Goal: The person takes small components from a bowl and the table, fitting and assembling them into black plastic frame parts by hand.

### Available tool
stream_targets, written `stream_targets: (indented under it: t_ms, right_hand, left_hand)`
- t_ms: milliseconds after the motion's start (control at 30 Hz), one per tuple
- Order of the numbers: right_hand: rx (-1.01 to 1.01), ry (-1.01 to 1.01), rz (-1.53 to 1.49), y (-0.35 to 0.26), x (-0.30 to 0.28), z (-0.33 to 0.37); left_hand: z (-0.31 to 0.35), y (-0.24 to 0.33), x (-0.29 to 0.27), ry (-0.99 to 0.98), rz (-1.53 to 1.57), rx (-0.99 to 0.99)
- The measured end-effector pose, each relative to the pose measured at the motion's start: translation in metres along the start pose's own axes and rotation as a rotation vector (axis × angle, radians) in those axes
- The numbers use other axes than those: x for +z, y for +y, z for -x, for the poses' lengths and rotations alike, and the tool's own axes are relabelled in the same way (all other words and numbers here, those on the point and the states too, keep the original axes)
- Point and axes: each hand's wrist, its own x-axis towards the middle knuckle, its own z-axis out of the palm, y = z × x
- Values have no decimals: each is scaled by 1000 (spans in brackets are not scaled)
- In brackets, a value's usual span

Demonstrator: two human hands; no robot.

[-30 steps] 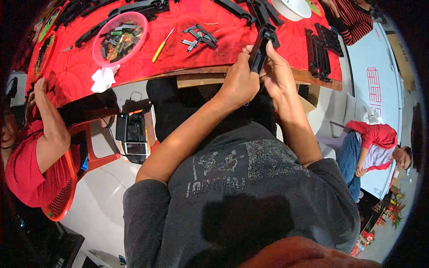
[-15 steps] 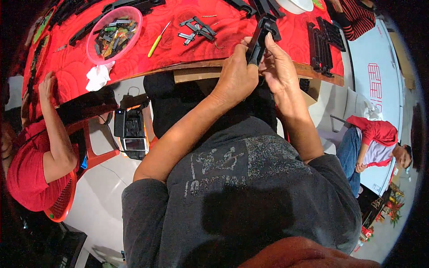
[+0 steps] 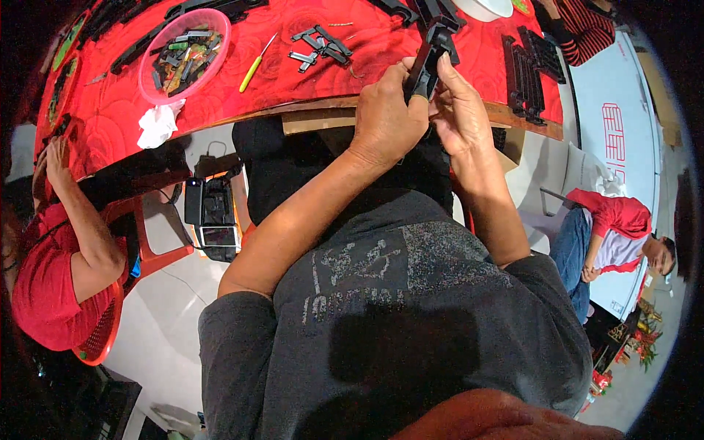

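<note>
Both my hands hold a long black plastic part [image 3: 419, 73] above the front edge of the red-covered table. My left hand [image 3: 390, 114] wraps round its lower end, fingers closed. On its other side my right hand [image 3: 462, 106] grips it, the thumb pressed along the upper part; some of its fingers are hidden behind. The part tilts up and away from me, and its far end overlaps other black parts on the table. Left of my hands lie a small heap of black and grey pieces [image 3: 323, 48] and a yellow-handled pointed tool [image 3: 251, 75].
A pink bowl [image 3: 144, 82] of small mixed pieces stands at the left, a crumpled white tissue [image 3: 159, 123] beside it. Several black slatted parts [image 3: 522, 81] lie at the right. A white bowl [image 3: 485, 9] sits at the back. People sit at left and right.
My hands and the black part have barely shifted. At the left, the neighbouring person's hand has moved down toward the table edge.
</note>
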Motion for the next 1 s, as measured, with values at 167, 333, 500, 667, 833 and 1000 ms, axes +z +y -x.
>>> stream_targets:
  t_ms: [167,333,500,667,833,1000]
  right_hand:
    - [-37,-29,12,7,-4,-1]
    - [-22,39,10,9,0,1]
    - [-7,23,17,7,3,4]
    - [8,65,6,6,5,7]
    - [-9,31,62,2,5,10]
    - [-19,18,65,0,1,12]
  left_hand:
    - [-2,-9,5,31,22,-57]
    - [-4,-11,6,22,49,-109]
    - [-5,-10,3,28,13,-112]
    - [-7,-13,3,-13,-16,-100]
    - [-4,-15,4,-44,19,-58]
    - [4,-8,-2,-112,-55,9]
